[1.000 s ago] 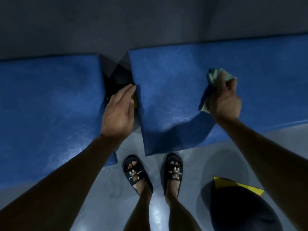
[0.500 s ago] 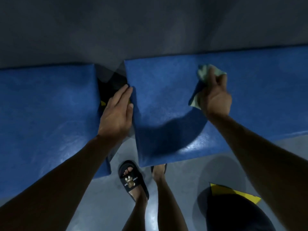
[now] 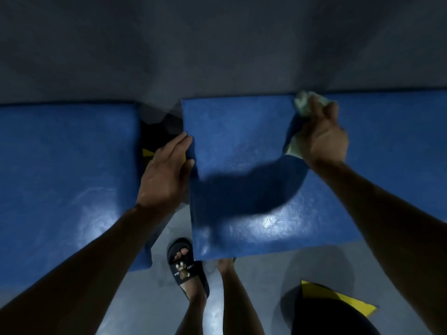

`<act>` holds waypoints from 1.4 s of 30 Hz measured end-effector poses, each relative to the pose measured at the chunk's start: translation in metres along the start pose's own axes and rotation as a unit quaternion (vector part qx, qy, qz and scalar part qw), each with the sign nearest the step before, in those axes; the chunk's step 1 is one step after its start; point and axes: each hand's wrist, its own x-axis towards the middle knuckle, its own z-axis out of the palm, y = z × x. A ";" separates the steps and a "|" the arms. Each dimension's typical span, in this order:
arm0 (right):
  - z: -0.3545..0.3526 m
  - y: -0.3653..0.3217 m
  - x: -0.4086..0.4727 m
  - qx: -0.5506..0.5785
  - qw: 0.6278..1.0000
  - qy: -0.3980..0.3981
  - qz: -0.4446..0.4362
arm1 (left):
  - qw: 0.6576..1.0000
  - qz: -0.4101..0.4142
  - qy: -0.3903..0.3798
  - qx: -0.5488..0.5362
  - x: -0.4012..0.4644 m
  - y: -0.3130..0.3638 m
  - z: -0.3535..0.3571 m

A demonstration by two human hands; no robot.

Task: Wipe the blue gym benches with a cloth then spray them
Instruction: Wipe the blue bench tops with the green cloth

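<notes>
two blue benches [image 3: 242, 141] on grey floor [image 3: 254, 286]

Two blue padded gym benches stand side by side before a grey wall, the left bench [image 3: 65, 180] and the right bench [image 3: 242, 146], with a dark gap between them. The left hand [image 3: 164, 175] rests with straight fingers on the left edge of the right bench. The right hand [image 3: 323, 139] grips a crumpled pale green cloth [image 3: 306, 103] at the far edge of this bench. Below, one foot in a black slipper [image 3: 185, 264] stands on the grey glossy floor [image 3: 154, 298].
</notes>
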 end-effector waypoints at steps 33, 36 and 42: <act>0.030 -0.166 0.020 -0.098 0.861 -0.007 -0.500 | 0.985 -0.101 0.097 -0.101 -0.015 0.005 -0.010; 0.023 -0.184 0.020 -0.128 0.859 0.001 -0.496 | 0.977 -0.117 0.131 -0.125 -0.012 0.010 -0.013; 0.015 -0.148 -0.018 -0.093 0.810 -0.030 -0.578 | 0.975 -0.125 0.146 -0.114 -0.020 0.009 -0.010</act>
